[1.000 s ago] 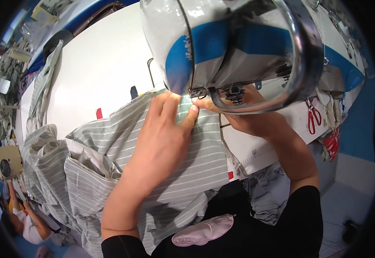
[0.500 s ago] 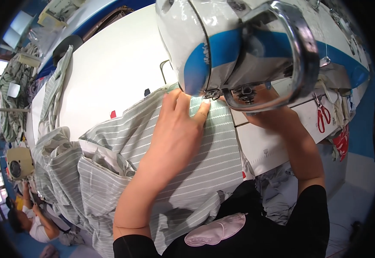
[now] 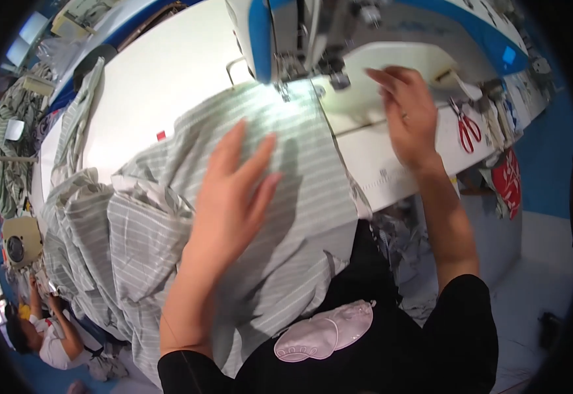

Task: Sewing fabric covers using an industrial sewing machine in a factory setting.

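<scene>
A grey-green striped cloth (image 3: 293,171) lies across the machine table, with its far edge under the lit presser foot (image 3: 285,92) of a white and blue sewing machine (image 3: 260,39). Over the cloth, short of the needle area, is my left hand (image 3: 234,190), its fingers spread and somewhat blurred. It grips nothing; whether it touches the fabric is hard to tell. To the right of the needle, beside the machine arm, my right hand (image 3: 408,108) is raised above the table with loosely bent fingers apart and nothing visible in them.
Red-handled scissors (image 3: 467,131) lie on the right of the white table (image 3: 148,85). Bunched striped fabric (image 3: 96,236) hangs over its left side. A red patterned cloth (image 3: 506,184) hangs at the right edge. Another person (image 3: 50,335) works at far lower left.
My left hand has drawn back from the needle toward me and spread its fingers. My right hand has come out from behind the machine head. The view has shifted, showing the presser foot.
</scene>
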The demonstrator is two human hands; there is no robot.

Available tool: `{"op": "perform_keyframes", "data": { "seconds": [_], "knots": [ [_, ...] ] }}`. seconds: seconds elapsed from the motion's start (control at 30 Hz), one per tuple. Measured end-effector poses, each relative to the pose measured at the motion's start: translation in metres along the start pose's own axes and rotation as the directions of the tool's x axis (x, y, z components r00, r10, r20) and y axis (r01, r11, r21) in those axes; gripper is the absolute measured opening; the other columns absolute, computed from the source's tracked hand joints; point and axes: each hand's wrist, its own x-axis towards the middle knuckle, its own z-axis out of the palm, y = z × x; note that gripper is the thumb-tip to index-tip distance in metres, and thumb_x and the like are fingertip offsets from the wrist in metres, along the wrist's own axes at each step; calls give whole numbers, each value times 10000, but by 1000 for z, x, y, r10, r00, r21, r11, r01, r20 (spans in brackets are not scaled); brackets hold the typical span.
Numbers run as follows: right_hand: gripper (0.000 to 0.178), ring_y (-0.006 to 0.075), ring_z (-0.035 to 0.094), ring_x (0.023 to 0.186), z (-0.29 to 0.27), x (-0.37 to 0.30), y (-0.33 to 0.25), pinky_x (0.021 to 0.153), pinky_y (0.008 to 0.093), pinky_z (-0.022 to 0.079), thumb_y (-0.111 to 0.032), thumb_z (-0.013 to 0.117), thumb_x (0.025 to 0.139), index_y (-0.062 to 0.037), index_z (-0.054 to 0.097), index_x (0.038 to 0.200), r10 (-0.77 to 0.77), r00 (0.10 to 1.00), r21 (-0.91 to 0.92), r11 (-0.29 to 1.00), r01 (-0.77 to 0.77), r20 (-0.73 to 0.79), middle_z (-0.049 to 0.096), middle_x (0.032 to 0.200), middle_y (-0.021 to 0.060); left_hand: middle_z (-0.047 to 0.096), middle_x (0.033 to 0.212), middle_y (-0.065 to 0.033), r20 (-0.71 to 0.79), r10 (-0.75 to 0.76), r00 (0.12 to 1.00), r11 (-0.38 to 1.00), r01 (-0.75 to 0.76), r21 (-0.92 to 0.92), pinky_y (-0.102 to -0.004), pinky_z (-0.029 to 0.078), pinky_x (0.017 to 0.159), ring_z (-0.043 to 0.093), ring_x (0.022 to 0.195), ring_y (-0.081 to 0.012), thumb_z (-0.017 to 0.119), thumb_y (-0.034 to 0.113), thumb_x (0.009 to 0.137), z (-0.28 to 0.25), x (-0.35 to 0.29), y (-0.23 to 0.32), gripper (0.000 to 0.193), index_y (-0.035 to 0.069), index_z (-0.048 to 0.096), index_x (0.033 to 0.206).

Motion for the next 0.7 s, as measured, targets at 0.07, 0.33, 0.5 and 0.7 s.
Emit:
{"op": "perform_keyframes", "data": {
  "seconds": [0.07, 0.33, 0.5, 0.7],
  "knots": [
    [218, 284, 616, 796, -32, -57, -9, 698, 338, 513, 116, 564, 873, 24, 697, 1019, -115, 993, -185, 977, 106, -35, 642, 956, 155, 399, 1567, -227, 8, -84, 996, 996, 84, -23, -469, 357, 1157, 373, 1445, -426, 647, 106, 939, -9, -44, -6, 502, 138, 582, 1436],
    [164, 263, 658, 1028, -24, -232, -66, 936, 374, 512, -40, 632, 931, 0, 691, 1079, 683, 724, 115, 715, -690, 98, 654, 1218, 143, 422, 1572, -178, -64, 91, 994, 908, -56, 416, -472, 313, 1178, 377, 1439, -384, 637, 243, 967, -33, -71, -123, 538, 141, 526, 1484],
    [311, 271, 657, 1041, -70, -154, -173, 942, 378, 498, -119, 674, 923, 5, 658, 1208, -6, 661, 426, 769, -477, 751, 700, 1148, 138, 518, 1491, -200, -121, 130, 984, 890, -63, 451, -437, 394, 1121, 510, 1346, -344, 579, 288, 1029, -55, -63, -166, 452, 95, 567, 1438],
    [193, 248, 631, 867, -54, -151, -301, 782, 365, 500, -206, 646, 913, -32, 643, 997, -569, 645, 654, 744, 139, 510, 617, 851, 70, 708, 1201, -184, 232, -266, 936, 475, 337, -813, -349, 523, 940, 698, 1046, -230, 474, 384, 1087, -38, -80, -22, 510, -55, 592, 1318]
  ]
}}
